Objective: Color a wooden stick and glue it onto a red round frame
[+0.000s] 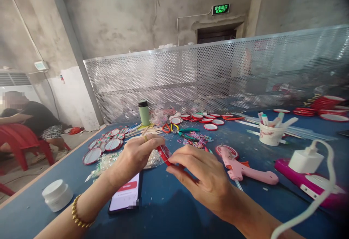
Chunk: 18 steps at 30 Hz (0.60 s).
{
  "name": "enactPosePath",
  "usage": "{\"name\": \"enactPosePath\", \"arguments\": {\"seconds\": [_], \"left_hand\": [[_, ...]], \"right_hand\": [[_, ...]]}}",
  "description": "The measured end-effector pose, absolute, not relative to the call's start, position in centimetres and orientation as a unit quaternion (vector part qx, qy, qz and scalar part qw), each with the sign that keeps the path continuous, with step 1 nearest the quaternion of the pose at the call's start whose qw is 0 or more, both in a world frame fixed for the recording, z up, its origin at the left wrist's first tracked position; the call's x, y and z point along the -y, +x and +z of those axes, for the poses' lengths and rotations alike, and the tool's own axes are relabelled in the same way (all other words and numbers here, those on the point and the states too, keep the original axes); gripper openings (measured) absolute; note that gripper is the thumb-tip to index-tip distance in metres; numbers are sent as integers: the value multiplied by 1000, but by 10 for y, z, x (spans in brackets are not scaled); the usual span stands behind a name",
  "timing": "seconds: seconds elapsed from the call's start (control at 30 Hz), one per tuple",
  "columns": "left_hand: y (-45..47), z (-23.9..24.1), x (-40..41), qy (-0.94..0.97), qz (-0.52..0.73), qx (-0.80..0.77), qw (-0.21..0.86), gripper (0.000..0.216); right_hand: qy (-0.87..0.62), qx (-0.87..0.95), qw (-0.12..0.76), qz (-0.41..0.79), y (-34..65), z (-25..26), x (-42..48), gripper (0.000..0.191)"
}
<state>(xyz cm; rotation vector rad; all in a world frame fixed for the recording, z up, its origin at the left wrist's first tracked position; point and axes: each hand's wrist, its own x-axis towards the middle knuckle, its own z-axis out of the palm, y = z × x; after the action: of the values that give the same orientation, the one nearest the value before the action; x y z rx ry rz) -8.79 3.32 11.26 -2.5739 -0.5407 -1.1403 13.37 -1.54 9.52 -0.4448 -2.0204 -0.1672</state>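
Note:
My left hand (137, 155) and my right hand (200, 175) meet above the blue table (169, 210) and together pinch a small red-rimmed piece (164, 154). The left wrist wears a gold bead bracelet (77, 215), and a ring sits on a left finger. Just below the hands lies a phone (125, 196) with its screen lit. A pink glue gun (241, 168) rests to the right of my right hand.
Red-rimmed round discs (105, 146) lie at the left and back. Coloured rubber bands (195, 139), pliers, a green bottle (144, 113), a paper cup of sticks (270, 132), a white jar (56, 194) and a white charger (305, 160) are about. A perforated metal screen (218, 75) backs the table. A person sits at far left.

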Motion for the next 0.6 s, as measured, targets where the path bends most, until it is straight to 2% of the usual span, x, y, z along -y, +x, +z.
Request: {"name": "enactPosePath", "arguments": {"seconds": [0.23, 0.4, 0.53, 0.6], "left_hand": [[-86, 115, -31, -887, -403, 175, 139, 26], [-86, 116, -28, -884, -413, 175, 132, 25], [-86, 113, -27, -881, -423, 169, 125, 25], [-86, 112, -27, -880, -426, 169, 127, 25]], "right_hand": [[-175, 839, 511, -68, 133, 94, 17, 8], [-171, 826, 536, -11, 134, 92, 12, 8], [-194, 818, 541, 25, 136, 94, 7, 22], [-181, 824, 536, 22, 137, 94, 7, 19]]}}
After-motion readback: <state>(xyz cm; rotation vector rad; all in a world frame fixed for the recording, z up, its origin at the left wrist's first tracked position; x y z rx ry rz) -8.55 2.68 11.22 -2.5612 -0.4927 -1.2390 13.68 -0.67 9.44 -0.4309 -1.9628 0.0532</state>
